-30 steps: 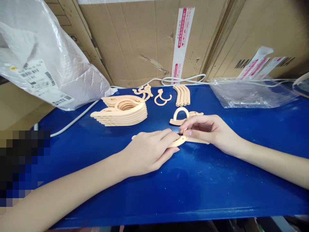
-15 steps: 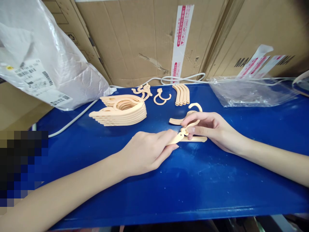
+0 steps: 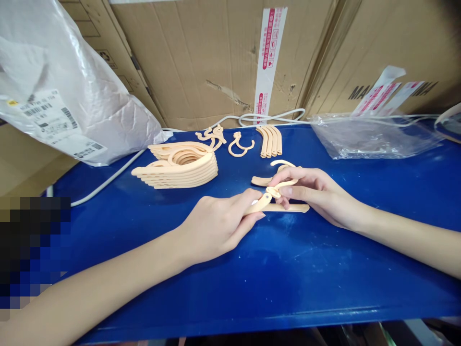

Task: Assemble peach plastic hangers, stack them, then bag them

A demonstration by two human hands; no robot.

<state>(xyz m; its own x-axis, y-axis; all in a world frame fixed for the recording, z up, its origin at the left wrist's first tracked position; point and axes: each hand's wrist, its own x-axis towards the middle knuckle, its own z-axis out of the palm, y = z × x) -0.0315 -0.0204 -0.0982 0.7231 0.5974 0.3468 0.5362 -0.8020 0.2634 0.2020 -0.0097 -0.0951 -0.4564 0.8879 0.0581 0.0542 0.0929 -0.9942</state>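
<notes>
My left hand (image 3: 225, 223) is closed on a cream plastic hanger arm (image 3: 258, 205), whose end with a small hole pokes out past the fingertips. Between the thumb and fingers of my right hand (image 3: 317, 192) is a cream hanger hook (image 3: 274, 191). Its flat base lies right by the holed end of the arm; whether the two are joined I cannot tell. The hook's curved part is partly behind my fingers. Below my right fingers, another straight cream piece (image 3: 297, 208) lies on the table. A further curved piece (image 3: 261, 181) shows behind my right hand, partly covered.
On the blue table (image 3: 288, 278), a stack of folded cream hangers (image 3: 176, 180) stands at left. Loose hooks (image 3: 239, 148) and several curved arms (image 3: 270, 142) lie behind. Around them are a clear plastic bag (image 3: 370, 144), a white cable (image 3: 115, 178), a white parcel bag (image 3: 90, 91) and cardboard boxes (image 3: 201, 57).
The hook has turned in my right hand, so its curve lies lower and its base faces up more. My left hand and the hanger arm have shifted slightly left.
</notes>
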